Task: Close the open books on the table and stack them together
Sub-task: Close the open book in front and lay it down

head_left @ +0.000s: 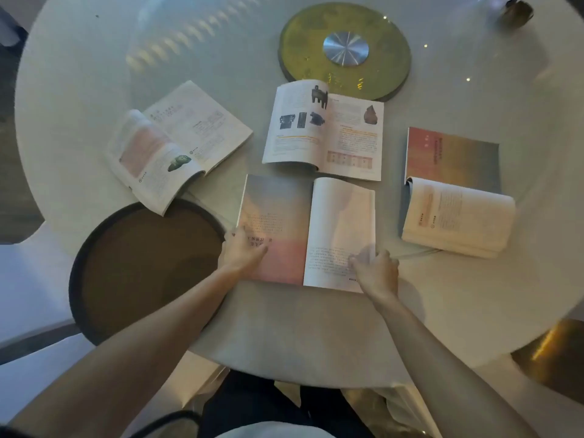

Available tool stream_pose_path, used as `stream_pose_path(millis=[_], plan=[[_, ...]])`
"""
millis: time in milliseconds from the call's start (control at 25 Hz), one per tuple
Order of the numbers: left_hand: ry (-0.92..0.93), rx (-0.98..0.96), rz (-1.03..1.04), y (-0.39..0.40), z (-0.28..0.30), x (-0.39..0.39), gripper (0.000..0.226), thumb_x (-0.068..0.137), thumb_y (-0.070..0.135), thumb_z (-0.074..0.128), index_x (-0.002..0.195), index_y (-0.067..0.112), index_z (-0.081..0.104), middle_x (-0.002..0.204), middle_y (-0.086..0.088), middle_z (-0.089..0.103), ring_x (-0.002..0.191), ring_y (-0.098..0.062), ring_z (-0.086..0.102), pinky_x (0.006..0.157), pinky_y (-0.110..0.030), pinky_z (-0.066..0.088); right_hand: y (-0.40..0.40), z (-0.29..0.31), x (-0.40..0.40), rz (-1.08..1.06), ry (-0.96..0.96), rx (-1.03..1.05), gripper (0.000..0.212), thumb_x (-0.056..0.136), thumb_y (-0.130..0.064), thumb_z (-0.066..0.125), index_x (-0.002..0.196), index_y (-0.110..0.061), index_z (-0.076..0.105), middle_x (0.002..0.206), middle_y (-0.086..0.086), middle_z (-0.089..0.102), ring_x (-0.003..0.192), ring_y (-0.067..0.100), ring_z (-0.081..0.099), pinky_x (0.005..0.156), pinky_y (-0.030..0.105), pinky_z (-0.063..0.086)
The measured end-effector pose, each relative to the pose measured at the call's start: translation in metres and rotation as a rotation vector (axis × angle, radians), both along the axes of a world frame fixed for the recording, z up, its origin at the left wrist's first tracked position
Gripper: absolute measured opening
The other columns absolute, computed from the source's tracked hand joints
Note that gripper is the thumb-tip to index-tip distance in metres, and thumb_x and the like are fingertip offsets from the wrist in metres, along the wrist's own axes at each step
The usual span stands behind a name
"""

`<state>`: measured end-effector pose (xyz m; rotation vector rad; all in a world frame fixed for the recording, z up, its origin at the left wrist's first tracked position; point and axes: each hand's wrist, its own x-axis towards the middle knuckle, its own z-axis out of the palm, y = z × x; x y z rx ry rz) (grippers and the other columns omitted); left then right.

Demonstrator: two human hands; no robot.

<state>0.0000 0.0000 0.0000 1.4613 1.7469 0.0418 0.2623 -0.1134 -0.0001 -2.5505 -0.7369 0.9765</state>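
Round white table (316, 327) had bare room near us, nearest open book (303, 229) lay close to its edge, our left hand (243, 249) pressed flat on its left page, right hand (376, 273) pinched the right page corner, three other open books (325, 131) sat beyond.

A large round white table (94, 74) filled most of the view, and its glossy top showed spots of reflected light. Near the far middle of it lay a flat round disc (344, 50) of yellowish-green colour, with a smaller shiny metal circle (345, 48) in its centre. At the far right, close to the rim of the table, stood a small dark object (516, 12), too blurred to identify. At the near left, a round brown tray (148, 267) with a dark rim sat partly beyond the edge of the table. At the lower right, a golden-brown surface (556, 355) was visible below the table.
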Motion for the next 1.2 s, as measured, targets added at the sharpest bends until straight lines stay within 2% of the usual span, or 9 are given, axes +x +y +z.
stream_pose_path(millis=[160,320,480,600,680,760,880,960,1200], plan=[[0.090,-0.003,0.041,-0.010,0.004,-0.011,0.064,0.074,0.044,0.069,0.129,0.015,0.053,0.131,-0.009,0.052,0.120,-0.029,0.056,0.096,-0.049,0.052,-0.015,-0.003,0.001,-0.130,0.142,0.034,0.066,0.082,-0.039,0.075,0.132,-0.004,0.051,0.131,0.016,0.059,0.118,0.035,0.059,0.092,0.041,0.051],[-0.039,0.021,0.108,-0.002,0.003,-0.016,0.055,0.071,0.037,0.073,0.120,0.016,0.060,0.110,-0.002,0.068,0.109,-0.025,0.063,0.089,-0.047,0.058,-0.016,0.000,0.007,-0.234,0.272,0.122,0.041,0.090,-0.029,0.075,0.117,-0.008,0.052,0.121,0.000,0.064,0.104,0.022,0.062,0.083,0.032,0.047],[-0.054,-0.047,0.186,0.006,-0.002,-0.021,0.040,0.075,0.040,0.074,0.106,0.016,0.070,0.105,-0.005,0.073,0.098,-0.023,0.068,0.083,-0.042,0.059,-0.017,-0.003,0.015,-0.250,0.418,0.169,0.022,0.093,-0.022,0.073,0.103,-0.004,0.068,0.111,0.020,0.076,0.088,0.028,0.072,0.073,0.037,0.056],[-0.158,-0.101,0.191,0.010,0.005,-0.023,0.014,0.088,0.025,0.069,0.090,0.014,0.076,0.091,-0.003,0.077,0.080,-0.017,0.072,0.061,-0.027,0.053,-0.012,0.008,0.020,-0.278,0.400,0.201,0.009,0.095,-0.016,0.069,0.095,-0.008,0.064,0.106,0.019,0.076,0.084,0.030,0.073,0.071,0.039,0.057],[-0.241,-0.069,0.248,0.010,0.015,-0.026,0.009,0.087,0.020,0.067,0.088,0.013,0.073,0.087,-0.004,0.077,0.082,-0.022,0.075,0.063,-0.031,0.057,-0.007,0.022,0.022,-0.271,0.360,0.246,0.003,0.096,-0.012,0.066,0.098,-0.009,0.066,0.105,0.015,0.077,0.082,0.027,0.074,0.069,0.038,0.058],[-0.369,-0.046,0.299,0.014,0.030,-0.025,0.013,0.087,0.017,0.066,0.093,0.006,0.071,0.088,-0.009,0.077,0.081,-0.025,0.076,0.072,-0.040,0.062,-0.002,0.036,0.021,-0.227,0.349,0.306,0.009,0.096,-0.008,0.063,0.103,-0.009,0.067,0.106,0.012,0.079,0.088,0.028,0.076,0.074,0.042,0.061],[-0.509,-0.031,0.245,0.016,0.052,-0.010,0.010,0.089,0.011,0.062,0.090,0.001,0.064,0.078,-0.007,0.074,0.062,-0.016,0.071,0.055,-0.028,0.056,0.007,0.063,0.000,-0.131,0.367,0.424,0.014,0.096,-0.003,0.062,0.107,-0.011,0.067,0.102,0.010,0.079,0.089,0.026,0.076,0.078,0.040,0.060],[-0.574,-0.055,0.240,0.013,0.065,0.007,0.005,0.089,0.011,0.062,0.085,0.007,0.060,0.076,-0.005,0.072,0.065,-0.019,0.069,0.059,-0.031,0.054,0.016,0.074,-0.026,-0.052,0.424,0.502,0.021,0.094,0.000,0.063,0.104,-0.018,0.068,0.097,0.008,0.079,0.084,0.024,0.074,0.079,0.038,0.058],[-0.675,-0.232,0.204,0.008,0.077,0.032,0.042,0.093,0.052,0.060,0.113,0.016,0.067,0.102,-0.010,0.075,0.089,-0.028,0.075,0.065,-0.039,0.063,0.031,0.074,-0.094,0.400,0.573,0.403,0.031,0.100,-0.018,0.061,0.130,-0.017,0.068,0.117,-0.004,0.072,0.101,0.006,0.070,0.081,0.029,0.063]])
